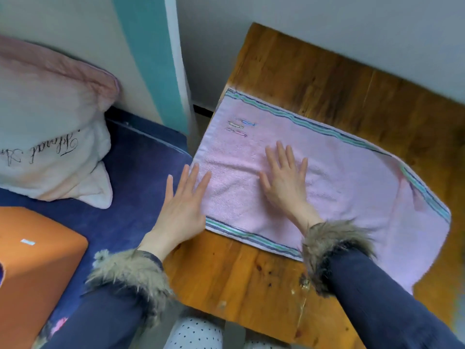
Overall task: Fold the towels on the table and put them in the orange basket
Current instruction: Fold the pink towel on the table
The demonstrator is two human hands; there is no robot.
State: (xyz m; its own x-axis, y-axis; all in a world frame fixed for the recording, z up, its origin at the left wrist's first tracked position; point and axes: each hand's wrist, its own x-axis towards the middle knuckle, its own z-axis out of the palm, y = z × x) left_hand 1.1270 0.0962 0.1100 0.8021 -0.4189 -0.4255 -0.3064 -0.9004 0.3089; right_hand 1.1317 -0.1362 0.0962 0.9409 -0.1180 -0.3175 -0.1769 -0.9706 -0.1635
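Towel overhangs two counter edges, slip risk before the fold

Towel [339, 177], pink with striped borders, lies spread flat on the wooden counter [314, 79]. Head view only. Its left end sits right at the counter's left edge, and its right end droops over the near right side of the counter, with one corner turned up there.

Right hand [284, 182] lies flat on the middle of the towel, fingers straight and spread, gripping nothing. Left hand [181, 197] is flat too, fingers straight, fingertips resting on the towel's left end with the palm partly off the counter edge. Neither hand pinches cloth.

Basket [37, 268], orange, stands low at the left beside the counter on a blue bed cover [141, 172]; only one corner shows, so its opening cannot be seen. A pillow [50, 122] lies behind it.

Judged step: smoothing, fold not yet begun.

Risks:
- Hanging right end may drag the towel off once the right hand lifts, since nothing else pins it.
- Outward smoothing by the left hand could push the left end over the edge onto the bed.
- Turned-up right corner, if left, would give an uneven fold with misaligned stripes.
- Folding with flat palms only, the layers may slide.
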